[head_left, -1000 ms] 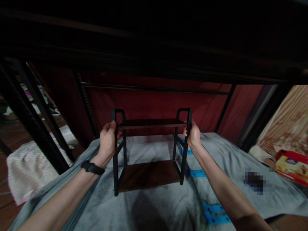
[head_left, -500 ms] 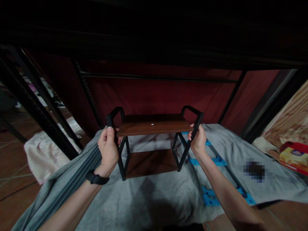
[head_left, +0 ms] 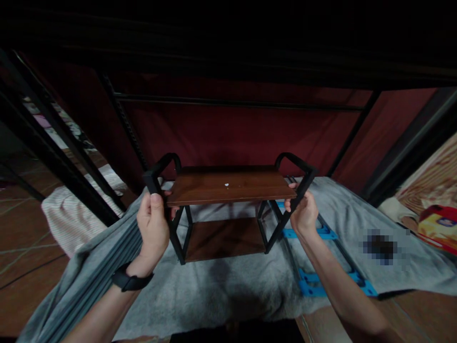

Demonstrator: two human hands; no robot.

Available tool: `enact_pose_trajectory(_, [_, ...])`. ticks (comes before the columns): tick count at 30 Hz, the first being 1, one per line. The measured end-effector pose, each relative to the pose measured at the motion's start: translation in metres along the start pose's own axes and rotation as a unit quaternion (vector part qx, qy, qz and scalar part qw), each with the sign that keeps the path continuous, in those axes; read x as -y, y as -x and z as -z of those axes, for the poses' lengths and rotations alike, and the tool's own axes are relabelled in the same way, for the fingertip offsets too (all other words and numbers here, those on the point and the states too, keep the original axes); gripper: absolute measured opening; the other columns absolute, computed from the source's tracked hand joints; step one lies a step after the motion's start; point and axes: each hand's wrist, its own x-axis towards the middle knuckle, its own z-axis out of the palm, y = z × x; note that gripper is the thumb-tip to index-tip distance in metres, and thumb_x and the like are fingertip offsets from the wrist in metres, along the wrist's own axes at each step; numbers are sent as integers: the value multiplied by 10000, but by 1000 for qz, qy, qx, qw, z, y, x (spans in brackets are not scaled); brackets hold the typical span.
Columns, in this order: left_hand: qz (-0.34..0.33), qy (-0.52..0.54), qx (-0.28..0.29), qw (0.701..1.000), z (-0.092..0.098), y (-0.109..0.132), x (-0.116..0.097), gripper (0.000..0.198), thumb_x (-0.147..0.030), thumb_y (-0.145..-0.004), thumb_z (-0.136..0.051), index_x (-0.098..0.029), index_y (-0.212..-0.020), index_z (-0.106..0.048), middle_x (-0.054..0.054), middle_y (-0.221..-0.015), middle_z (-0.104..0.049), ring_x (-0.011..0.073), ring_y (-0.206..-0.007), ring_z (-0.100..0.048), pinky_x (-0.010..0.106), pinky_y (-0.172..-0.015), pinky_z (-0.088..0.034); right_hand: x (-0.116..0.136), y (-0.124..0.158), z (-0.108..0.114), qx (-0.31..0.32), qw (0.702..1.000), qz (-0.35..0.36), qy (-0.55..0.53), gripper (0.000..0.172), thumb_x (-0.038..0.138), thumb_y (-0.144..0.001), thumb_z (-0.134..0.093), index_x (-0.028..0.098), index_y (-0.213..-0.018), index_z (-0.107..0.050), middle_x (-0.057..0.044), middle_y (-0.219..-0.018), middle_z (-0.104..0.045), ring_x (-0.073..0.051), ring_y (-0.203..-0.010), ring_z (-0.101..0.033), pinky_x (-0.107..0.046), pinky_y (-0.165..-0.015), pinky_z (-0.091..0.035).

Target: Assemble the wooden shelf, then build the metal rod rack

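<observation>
A small two-tier shelf point(head_left: 228, 186) with brown wooden boards and a black metal frame stands in front of me on a grey blanket. My left hand point(head_left: 153, 226) is closed around the frame's left upright, thumb up, with a black band on the wrist. On the other side my right hand point(head_left: 303, 207) grips the right upright, fingertips by the upper board's edge. A white speck marks the upper board. The lower board point(head_left: 223, 238) lies close to the blanket. Partly behind my right forearm is a blue plastic and dark tube rack point(head_left: 317, 288).
Grey tubes point(head_left: 103, 276) lie along the left on the blanket point(head_left: 250, 295). A striped cloth point(head_left: 76, 214) hangs at left by dark posts. Dark red cloth point(head_left: 232, 128) and a black bar back the space; a dark surface hangs overhead. A red-yellow package point(head_left: 439, 224) sits at right.
The shelf's upper part now looks larger and nearer, its top board showing more. Both hands, still gripping the uprights, have moved slightly apart in view.
</observation>
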Motion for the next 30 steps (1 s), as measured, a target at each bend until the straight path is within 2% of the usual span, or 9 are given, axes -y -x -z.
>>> enact_pose_trajectory(3, [-5, -5, 64, 998, 11, 16, -3, 382, -554, -924, -478, -230, -1043, -643, -10, -675, -595, 137, -545, -529, 261, -493, -400, 6, 12, 12, 19, 1000, -9, 3, 230, 395, -801, -531, 205, -864, -644, 33, -733, -574, -64, -433, -464, -206, -369, -335])
enact_pose_trajectory(5, [-3, -4, 83, 996, 15, 23, -6, 396, -556, -922, -481, -226, -1068, -646, 4, -702, -617, 152, -589, -555, 276, -533, -426, 10, 16, 17, 23, 1000, -13, 1, 231, 403, -818, -530, 210, -873, -644, 32, -718, -574, -75, -450, -485, -211, -383, -356])
enact_pose_trajectory(11, [11, -15, 140, 990, 9, 21, -10, 426, -542, -941, -461, -209, -1155, -619, -14, -652, -587, 139, -602, -556, 260, -550, -415, 14, 8, 21, -3, 1000, -8, -11, 195, 418, -807, -612, 223, -798, -609, 29, -755, -629, -95, -541, -540, -200, -428, -423])
enact_pose_trajectory(15, [0, -17, 115, 993, 9, 15, -8, 432, -548, -936, -472, -198, -1137, -624, -22, -625, -577, 128, -577, -548, 248, -538, -403, 15, 7, 15, 13, 999, -36, -14, 202, 432, -791, -662, 235, -834, -653, 35, -781, -654, -94, -557, -573, -210, -471, -475])
enact_pose_trajectory(20, [-26, -13, 50, 998, 23, 12, -5, 414, -536, -948, -458, -203, -1126, -627, -20, -632, -592, 129, -552, -546, 250, -511, -407, 13, 17, 7, 72, 994, -78, 5, 226, 457, -810, -652, 250, -894, -687, 25, -856, -683, -121, -635, -641, -239, -527, -526])
enact_pose_trajectory(26, [-15, -26, 49, 998, 38, 12, -2, 467, -547, -947, -448, -188, -1189, -623, -1, -677, -636, 158, -607, -606, 271, -547, -479, 5, 19, 4, 89, 993, -75, 9, 271, 484, -814, -633, 268, -968, -690, 22, -1009, -693, -132, -692, -677, -266, -586, -566])
enact_pose_trajectory(30, [-1, -40, 40, 998, 41, 15, 0, 476, -547, -936, -470, -195, -1227, -606, 10, -743, -668, 180, -679, -646, 294, -605, -524, 5, 17, 4, 92, 993, -73, 25, 275, 475, -813, -634, 258, -974, -688, 9, -1032, -698, -155, -755, -693, -287, -633, -586])
